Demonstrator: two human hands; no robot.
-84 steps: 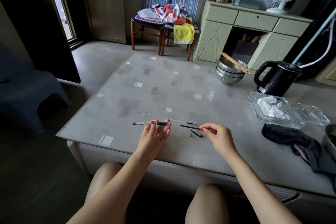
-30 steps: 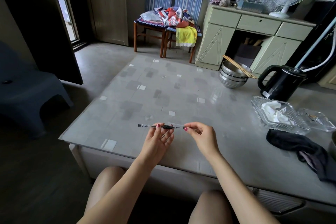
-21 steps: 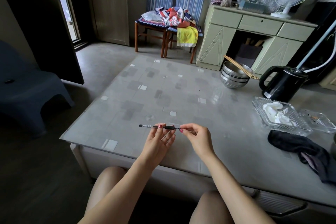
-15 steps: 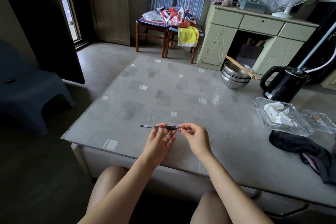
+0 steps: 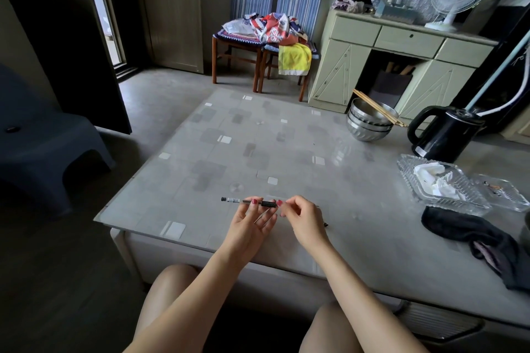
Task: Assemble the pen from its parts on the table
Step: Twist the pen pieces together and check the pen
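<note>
The pen (image 5: 249, 201) lies level, its long axis running left to right just above the counter (image 5: 286, 152) near its front edge. The left hand (image 5: 250, 223) pinches the clear barrel beside the black ribbed sleeve. The right hand (image 5: 304, 219) closes its grip at the right end, nearer the tip, likely seating a part. 1 small dark piece (image 5: 325, 224) lies by that wrist.
</note>
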